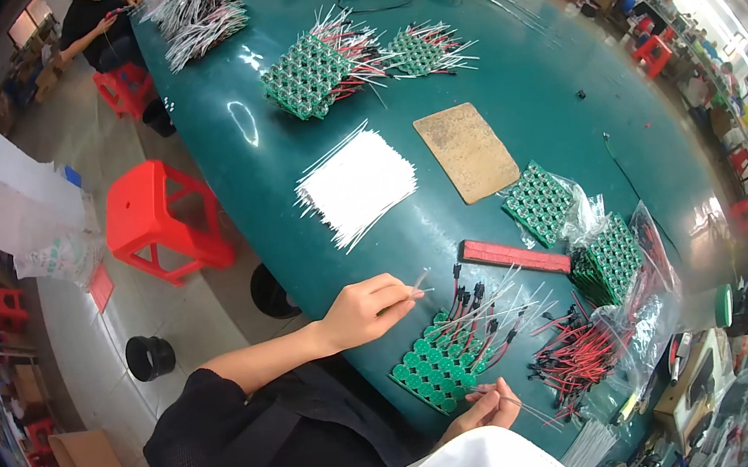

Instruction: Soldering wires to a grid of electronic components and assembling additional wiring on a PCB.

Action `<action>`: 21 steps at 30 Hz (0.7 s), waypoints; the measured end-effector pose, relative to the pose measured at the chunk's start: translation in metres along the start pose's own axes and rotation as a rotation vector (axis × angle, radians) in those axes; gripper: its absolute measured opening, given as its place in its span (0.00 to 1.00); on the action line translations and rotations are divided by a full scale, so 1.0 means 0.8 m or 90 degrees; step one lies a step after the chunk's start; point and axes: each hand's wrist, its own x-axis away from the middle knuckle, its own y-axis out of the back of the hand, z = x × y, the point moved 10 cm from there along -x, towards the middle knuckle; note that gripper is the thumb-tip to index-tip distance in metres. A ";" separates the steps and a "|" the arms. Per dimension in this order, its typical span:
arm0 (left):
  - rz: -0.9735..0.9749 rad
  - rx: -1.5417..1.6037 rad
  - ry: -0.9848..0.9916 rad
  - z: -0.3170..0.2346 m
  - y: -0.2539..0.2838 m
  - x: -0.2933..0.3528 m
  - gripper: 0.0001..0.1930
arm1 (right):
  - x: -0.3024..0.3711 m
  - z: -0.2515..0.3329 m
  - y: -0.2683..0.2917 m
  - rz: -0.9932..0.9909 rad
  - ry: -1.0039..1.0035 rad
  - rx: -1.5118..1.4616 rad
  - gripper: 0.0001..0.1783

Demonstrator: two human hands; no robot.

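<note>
My left hand (365,312) is raised over the table's near edge, thumb and forefinger pinched on a short, thin whitish strip (423,280). Lower right, my right hand (487,408) has its fingers closed on a long, thin whitish strip (536,413) that points away to the right. Between the hands lies a green circuit board panel (430,371) with rows of round pads. Red and black wires with black connectors (468,298) and white strips stick out from its far side. My right fingers are beside the panel's near right corner; whether they touch it I cannot tell.
A red bar (515,256), more green panels (538,204) and red-black wire leads (578,356) lie to the right. Farther off are a white strip pile (357,184), a brown board (467,153) and wired panels (308,75). A red stool (148,215) stands left; another person (97,29) sits far left.
</note>
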 end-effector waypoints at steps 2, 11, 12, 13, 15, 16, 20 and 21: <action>-0.004 0.005 0.005 -0.001 0.003 -0.001 0.05 | -0.001 0.002 0.002 0.003 0.012 0.003 0.09; -0.038 0.029 0.042 0.004 0.011 -0.002 0.05 | 0.002 0.003 0.004 -0.008 0.032 -0.011 0.09; -0.041 0.033 0.046 0.005 0.011 -0.002 0.04 | 0.003 0.000 0.005 -0.015 0.021 -0.016 0.09; -0.043 0.032 0.043 0.005 0.011 -0.003 0.04 | 0.003 0.002 0.005 -0.016 0.024 -0.019 0.09; -0.043 0.042 0.047 0.007 0.011 -0.003 0.03 | 0.002 0.005 0.004 -0.009 0.022 -0.003 0.09; -0.047 0.040 0.046 0.006 0.012 -0.003 0.03 | 0.002 0.005 0.003 -0.006 0.024 -0.006 0.09; -0.051 0.053 0.052 0.008 0.013 -0.003 0.02 | 0.000 0.006 0.002 0.002 0.027 -0.026 0.09; -0.049 0.053 0.051 0.008 0.013 -0.003 0.03 | -0.001 0.005 0.000 0.014 0.026 -0.035 0.09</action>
